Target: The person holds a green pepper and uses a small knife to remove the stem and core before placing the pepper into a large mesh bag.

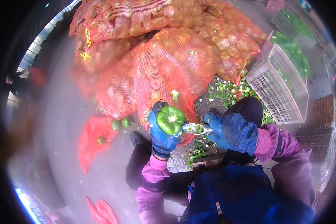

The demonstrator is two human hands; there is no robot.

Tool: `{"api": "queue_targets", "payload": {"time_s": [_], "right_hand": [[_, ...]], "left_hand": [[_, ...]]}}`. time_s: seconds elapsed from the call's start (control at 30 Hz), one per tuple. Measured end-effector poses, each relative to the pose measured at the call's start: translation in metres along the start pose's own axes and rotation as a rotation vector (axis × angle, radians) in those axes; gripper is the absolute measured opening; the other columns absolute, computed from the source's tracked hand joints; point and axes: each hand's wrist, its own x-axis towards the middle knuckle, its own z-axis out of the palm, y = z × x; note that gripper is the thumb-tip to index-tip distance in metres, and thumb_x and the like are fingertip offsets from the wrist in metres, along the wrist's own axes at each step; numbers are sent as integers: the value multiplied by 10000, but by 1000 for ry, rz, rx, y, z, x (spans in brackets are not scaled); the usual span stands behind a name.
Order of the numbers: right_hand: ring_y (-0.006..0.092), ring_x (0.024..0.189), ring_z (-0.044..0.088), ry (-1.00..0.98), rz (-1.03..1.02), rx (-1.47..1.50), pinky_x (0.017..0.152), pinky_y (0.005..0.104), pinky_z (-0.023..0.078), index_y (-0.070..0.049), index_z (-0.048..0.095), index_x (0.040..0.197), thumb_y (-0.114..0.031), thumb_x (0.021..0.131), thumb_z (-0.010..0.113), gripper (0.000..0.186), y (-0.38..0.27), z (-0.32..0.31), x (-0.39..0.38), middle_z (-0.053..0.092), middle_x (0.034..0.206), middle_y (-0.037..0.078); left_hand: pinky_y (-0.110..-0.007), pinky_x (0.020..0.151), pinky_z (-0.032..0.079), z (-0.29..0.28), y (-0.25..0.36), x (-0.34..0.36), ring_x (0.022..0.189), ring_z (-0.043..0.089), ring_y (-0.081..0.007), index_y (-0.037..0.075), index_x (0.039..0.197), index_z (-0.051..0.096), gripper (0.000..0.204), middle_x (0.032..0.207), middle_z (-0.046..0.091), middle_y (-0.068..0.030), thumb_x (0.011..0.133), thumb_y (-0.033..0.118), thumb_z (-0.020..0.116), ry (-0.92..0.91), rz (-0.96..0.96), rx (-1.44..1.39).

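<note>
Showing soft, even daylight, with no hard shadows anywhere. Staying sharpest right at the grip, where the pepper (171,119) and the spoon (195,128) are catching small glints. Blurring into a pale, smeared haze left of the grip, washing out the floor (63,123) there. Bending straight lines of the crate (278,87) up and right of the grip. Fading to a black ring at the rim.

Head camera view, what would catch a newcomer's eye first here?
The heap of orange-red mesh sacks filling the upper middle stands out first. Below it, the blue-gloved left hand holds a glossy green bell pepper, while the blue-gloved right hand holds a metal spoon beside it. A white plastic crate stands at right.
</note>
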Motion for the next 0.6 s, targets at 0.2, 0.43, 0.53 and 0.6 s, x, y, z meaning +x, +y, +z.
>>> {"api": "queue_targets", "payload": {"time_s": [0.2,0.43,0.53,0.6], "right_hand": [[354,606,622,11,-83,-73,509,461,467,-2,498,1029,-175,844,564,262,7,-8,18,596,679,166],[346,575,610,-27,-146,-76,492,473,450,1,512,1083,-201,872,535,293,20,-3,26,591,659,171],[348,546,600,-83,-179,-119,478,481,439,-35,530,1079,-259,913,496,281,32,8,34,586,659,175],[342,564,601,-195,-157,-80,498,458,457,-78,540,1019,-263,913,487,220,32,0,39,586,694,151]], "left_hand": [[-321,794,508,9,12,1,909,591,-202,-13,1332,296,728,1044,560,-128,737,-53,713,-109,61,157],[-331,783,512,-1,15,1,934,591,-206,-18,1313,331,704,1045,571,-126,726,-36,718,-249,-17,347],[-325,789,512,6,12,-5,941,592,-209,-19,1289,374,683,1068,570,-122,710,-2,735,-248,-143,44],[-314,779,510,7,13,-7,915,595,-195,-17,1229,429,592,1042,580,-109,723,15,733,-234,-80,-9]]}}
